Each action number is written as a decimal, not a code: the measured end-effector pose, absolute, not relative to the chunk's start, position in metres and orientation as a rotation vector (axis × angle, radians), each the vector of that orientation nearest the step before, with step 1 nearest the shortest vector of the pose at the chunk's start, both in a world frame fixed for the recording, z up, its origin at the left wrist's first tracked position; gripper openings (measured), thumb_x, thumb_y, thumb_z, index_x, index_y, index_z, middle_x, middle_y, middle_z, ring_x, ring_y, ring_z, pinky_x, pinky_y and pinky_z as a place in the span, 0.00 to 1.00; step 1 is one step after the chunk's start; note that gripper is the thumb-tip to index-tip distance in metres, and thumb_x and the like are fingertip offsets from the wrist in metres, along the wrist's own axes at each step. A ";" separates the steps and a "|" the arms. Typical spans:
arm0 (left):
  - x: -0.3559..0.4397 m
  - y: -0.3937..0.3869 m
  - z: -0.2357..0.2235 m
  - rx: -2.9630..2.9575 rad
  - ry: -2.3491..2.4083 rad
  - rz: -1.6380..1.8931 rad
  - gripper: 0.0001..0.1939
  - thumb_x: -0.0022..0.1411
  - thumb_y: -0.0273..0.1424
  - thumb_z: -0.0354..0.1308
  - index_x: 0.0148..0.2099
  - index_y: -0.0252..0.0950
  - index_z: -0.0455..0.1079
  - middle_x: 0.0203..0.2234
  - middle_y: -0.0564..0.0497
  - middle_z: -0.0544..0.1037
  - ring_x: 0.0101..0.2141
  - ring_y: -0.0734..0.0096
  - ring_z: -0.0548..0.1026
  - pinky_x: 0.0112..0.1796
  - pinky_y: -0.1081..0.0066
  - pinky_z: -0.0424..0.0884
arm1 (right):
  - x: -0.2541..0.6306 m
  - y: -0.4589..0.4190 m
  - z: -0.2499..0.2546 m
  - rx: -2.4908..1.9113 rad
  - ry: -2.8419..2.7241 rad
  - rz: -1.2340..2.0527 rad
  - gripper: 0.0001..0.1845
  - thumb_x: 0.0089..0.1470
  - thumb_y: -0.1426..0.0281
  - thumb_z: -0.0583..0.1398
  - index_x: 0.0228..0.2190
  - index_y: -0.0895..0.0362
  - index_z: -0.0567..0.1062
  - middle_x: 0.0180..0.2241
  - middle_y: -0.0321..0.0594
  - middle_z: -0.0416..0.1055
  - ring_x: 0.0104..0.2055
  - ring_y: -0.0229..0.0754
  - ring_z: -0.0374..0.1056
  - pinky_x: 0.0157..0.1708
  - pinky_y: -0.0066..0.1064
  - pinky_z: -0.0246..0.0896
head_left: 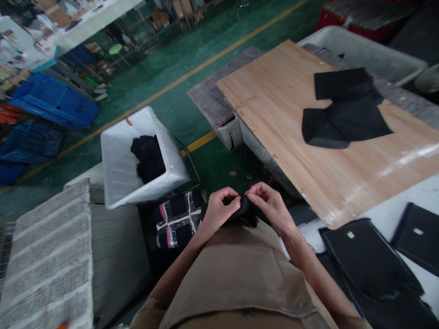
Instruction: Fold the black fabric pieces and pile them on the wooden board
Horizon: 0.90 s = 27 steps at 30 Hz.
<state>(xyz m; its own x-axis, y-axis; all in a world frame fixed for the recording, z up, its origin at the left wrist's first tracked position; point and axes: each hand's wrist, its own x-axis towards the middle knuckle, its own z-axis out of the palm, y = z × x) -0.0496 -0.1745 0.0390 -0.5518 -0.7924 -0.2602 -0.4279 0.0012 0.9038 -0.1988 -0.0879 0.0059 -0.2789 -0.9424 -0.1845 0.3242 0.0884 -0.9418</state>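
Close in front of my body, both hands pinch a piece of black cloth (244,208). My left hand (221,208) grips its left edge between thumb and fingers. On the other side, my right hand (269,203) has the right edge in a similar pinch. Most of the cloth is dark and partly hidden behind the hands, so its full shape cannot be made out. Just left of my left hand lies a strapped, plastic-wrapped bundle of black cloth (180,219) with a pink edge.
A white bin (113,167) with black cloth (151,157) stands to the left. Black pieces (346,109) lie on the wooden board (260,87) at right. Flat black pieces (370,256) with white labels rest on a white surface. A ridged, pale-topped block (51,256) stands at lower left.
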 end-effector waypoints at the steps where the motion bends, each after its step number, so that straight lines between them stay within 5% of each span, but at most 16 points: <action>1: -0.050 -0.174 0.039 1.246 -1.967 -1.561 0.08 0.57 0.31 0.58 0.26 0.34 0.69 0.21 0.56 0.69 0.25 0.76 0.66 0.27 0.77 0.61 | -0.199 -0.088 0.006 -0.665 1.247 -1.441 0.12 0.54 0.60 0.66 0.32 0.55 0.73 0.28 0.34 0.69 0.29 0.36 0.64 0.29 0.28 0.58; 11: -0.055 -0.169 0.033 1.160 -2.039 -1.491 0.07 0.56 0.30 0.58 0.27 0.34 0.69 0.21 0.55 0.71 0.25 0.76 0.66 0.27 0.76 0.61 | -0.198 -0.091 0.009 -0.641 1.248 -1.407 0.11 0.48 0.70 0.67 0.32 0.56 0.71 0.29 0.33 0.68 0.30 0.35 0.64 0.30 0.28 0.57; 18: -0.054 -0.169 0.031 1.180 -2.032 -1.448 0.08 0.57 0.31 0.59 0.27 0.34 0.69 0.20 0.56 0.69 0.23 0.78 0.64 0.26 0.76 0.59 | -0.200 -0.089 0.011 -0.676 1.224 -1.388 0.08 0.53 0.66 0.64 0.35 0.55 0.72 0.31 0.34 0.69 0.32 0.37 0.65 0.32 0.29 0.58; 27: -0.056 -0.167 0.029 1.126 -2.101 -1.390 0.07 0.57 0.30 0.58 0.27 0.35 0.68 0.20 0.57 0.69 0.23 0.78 0.64 0.26 0.76 0.59 | -0.200 -0.092 0.007 -0.595 1.241 -1.393 0.10 0.47 0.71 0.66 0.33 0.55 0.72 0.30 0.33 0.68 0.31 0.36 0.64 0.32 0.29 0.57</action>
